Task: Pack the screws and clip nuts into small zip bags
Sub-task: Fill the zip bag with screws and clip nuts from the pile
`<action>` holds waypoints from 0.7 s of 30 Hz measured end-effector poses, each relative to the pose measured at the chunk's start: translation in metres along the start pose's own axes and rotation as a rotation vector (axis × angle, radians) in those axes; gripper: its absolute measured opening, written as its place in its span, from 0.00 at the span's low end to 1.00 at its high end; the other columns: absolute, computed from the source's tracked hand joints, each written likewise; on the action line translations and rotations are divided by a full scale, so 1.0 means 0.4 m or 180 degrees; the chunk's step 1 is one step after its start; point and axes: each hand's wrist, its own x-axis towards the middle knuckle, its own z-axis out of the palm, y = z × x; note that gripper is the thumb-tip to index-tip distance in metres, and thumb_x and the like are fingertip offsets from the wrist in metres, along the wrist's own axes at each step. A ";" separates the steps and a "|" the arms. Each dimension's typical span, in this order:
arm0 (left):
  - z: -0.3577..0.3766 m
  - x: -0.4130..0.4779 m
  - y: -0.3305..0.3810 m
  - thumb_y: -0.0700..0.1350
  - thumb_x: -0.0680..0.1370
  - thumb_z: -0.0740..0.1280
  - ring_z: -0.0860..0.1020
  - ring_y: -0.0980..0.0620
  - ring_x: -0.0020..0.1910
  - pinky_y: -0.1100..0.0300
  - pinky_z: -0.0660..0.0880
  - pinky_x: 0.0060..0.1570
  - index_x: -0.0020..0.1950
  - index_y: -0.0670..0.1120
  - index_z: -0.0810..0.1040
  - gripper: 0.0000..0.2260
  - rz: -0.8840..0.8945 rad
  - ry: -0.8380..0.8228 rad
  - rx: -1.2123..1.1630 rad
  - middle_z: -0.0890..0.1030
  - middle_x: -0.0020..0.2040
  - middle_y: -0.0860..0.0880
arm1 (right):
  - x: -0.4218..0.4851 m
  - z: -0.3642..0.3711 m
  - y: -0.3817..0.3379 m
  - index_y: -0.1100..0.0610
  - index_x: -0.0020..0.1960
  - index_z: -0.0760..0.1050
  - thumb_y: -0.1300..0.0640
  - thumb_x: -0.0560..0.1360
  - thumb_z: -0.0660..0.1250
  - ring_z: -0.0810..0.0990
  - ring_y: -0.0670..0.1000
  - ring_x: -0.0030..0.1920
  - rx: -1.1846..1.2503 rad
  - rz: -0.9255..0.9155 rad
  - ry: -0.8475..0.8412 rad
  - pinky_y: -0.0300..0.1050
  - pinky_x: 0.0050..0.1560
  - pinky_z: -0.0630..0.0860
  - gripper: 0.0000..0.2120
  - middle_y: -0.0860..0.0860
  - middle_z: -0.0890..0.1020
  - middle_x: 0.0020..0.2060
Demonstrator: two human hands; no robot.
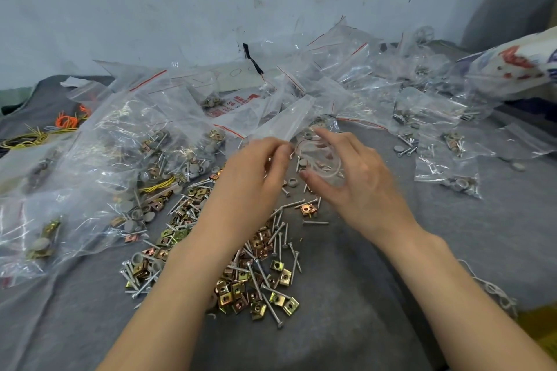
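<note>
Our left hand (256,172) pinches the lower end of a clear bag (286,122) between thumb and fingertips; the bag slants up and right above both hands. Our right hand (355,181) sits just beside it, fingers half spread and loosely bent, with clear plastic in front of the palm; we cannot tell whether it grips it. Screws (272,309) and clip nuts (284,277) lie heaped on the grey cloth (346,295) under our left forearm, with filled bags (120,141) piled to the left

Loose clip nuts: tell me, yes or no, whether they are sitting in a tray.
No, the clip nuts lie heaped with loose screws straight on the grey cloth.
</note>
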 end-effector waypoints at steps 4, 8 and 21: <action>0.022 -0.013 -0.021 0.47 0.83 0.61 0.78 0.56 0.49 0.57 0.75 0.52 0.59 0.51 0.80 0.10 -0.0216 -0.0576 0.0762 0.82 0.51 0.53 | -0.002 -0.005 -0.002 0.54 0.73 0.70 0.42 0.77 0.66 0.70 0.44 0.56 -0.0135 0.0021 0.0123 0.45 0.56 0.68 0.29 0.49 0.79 0.59; 0.049 -0.027 -0.023 0.50 0.83 0.59 0.74 0.48 0.60 0.49 0.71 0.61 0.65 0.50 0.76 0.13 -0.0195 -0.1293 0.1567 0.76 0.60 0.49 | -0.001 -0.008 -0.007 0.54 0.73 0.70 0.42 0.77 0.66 0.73 0.45 0.56 -0.0147 0.0067 0.0151 0.43 0.58 0.66 0.28 0.49 0.79 0.59; 0.008 -0.009 -0.035 0.50 0.82 0.61 0.79 0.57 0.44 0.56 0.78 0.48 0.56 0.50 0.75 0.07 -0.0701 -0.0769 0.0750 0.81 0.47 0.55 | -0.004 -0.009 -0.003 0.54 0.74 0.68 0.41 0.78 0.66 0.70 0.40 0.55 -0.0182 -0.0010 0.0070 0.43 0.60 0.65 0.30 0.48 0.79 0.59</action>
